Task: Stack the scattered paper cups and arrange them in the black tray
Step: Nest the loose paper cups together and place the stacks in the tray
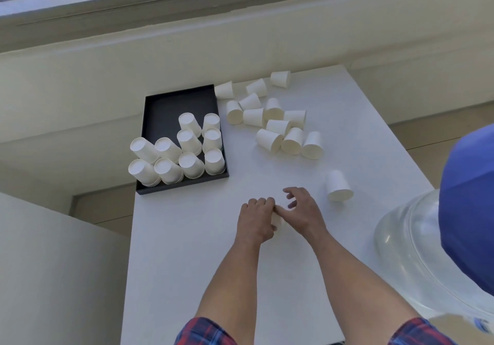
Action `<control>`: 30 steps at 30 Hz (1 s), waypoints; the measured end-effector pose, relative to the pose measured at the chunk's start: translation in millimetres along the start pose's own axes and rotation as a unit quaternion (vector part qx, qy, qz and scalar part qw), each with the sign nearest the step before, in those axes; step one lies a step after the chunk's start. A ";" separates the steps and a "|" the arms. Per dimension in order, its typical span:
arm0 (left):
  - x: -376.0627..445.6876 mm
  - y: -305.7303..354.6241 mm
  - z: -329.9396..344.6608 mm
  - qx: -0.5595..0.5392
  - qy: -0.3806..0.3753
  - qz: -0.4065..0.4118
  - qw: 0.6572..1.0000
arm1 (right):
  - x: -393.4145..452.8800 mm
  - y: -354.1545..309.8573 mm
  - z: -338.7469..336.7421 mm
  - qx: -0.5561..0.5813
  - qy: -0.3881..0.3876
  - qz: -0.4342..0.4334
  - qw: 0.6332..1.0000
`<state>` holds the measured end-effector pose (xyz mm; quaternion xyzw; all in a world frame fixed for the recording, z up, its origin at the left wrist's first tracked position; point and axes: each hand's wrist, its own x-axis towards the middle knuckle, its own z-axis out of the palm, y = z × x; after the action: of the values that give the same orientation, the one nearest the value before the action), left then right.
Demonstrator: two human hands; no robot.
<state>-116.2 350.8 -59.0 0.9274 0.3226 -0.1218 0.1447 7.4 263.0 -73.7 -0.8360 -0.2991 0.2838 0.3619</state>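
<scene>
A black tray (171,104) sits at the table's left edge and holds several upside-down stacks of white paper cups (189,141). Several loose cups (275,123) lie scattered to its right. One cup (339,187) stands upside down alone, right of my hands. My left hand (255,220) is closed around a small stack of cups (276,220), mostly hidden between my hands. My right hand (303,208) rests against that stack from the right, fingers partly spread.
The white table (213,278) ends in a drop on its left and right sides. A large clear water bottle with a blue cap (417,240) stands at the right. A wall and window sill lie behind the table.
</scene>
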 end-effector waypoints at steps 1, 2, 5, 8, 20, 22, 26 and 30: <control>-0.6 0.6 0.9 -0.009 0.001 -0.009 1.000 | -4.4 2.7 0.5 -0.026 0.067 0.003 0.997; -0.9 1.0 1.2 -0.015 0.002 -0.015 1.000 | -7.8 4.8 0.3 -0.038 0.135 0.018 0.990; -1.5 -1.3 1.1 -0.031 0.006 -0.030 0.999 | -8.7 5.5 -3.8 -0.042 0.261 0.108 0.958; -3.7 -6.7 1.4 -0.056 0.014 -0.055 0.997 | -2.3 7.8 -11.7 -0.011 0.247 0.182 0.952; -13.9 -32.7 -4.5 -0.073 0.003 -0.093 0.993 | -6.4 9.5 -11.9 0.114 0.239 0.090 0.960; -14.0 -35.6 -8.6 -0.136 0.007 -0.117 0.984 | -10.3 3.8 -7.7 0.153 0.202 0.067 0.965; -14.8 -38.3 -18.2 -0.300 0.015 -0.143 0.943 | -9.7 -8.4 0.0 0.242 0.101 0.051 0.964; -18.7 -40.6 -26.5 -0.460 0.012 -0.140 0.877 | -12.0 -19.3 8.6 0.310 -0.009 0.031 0.950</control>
<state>-152.6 379.9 -36.1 0.7026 0.4709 0.0324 0.5325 -12.2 269.1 -60.6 -0.6888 -0.1738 0.3808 0.5919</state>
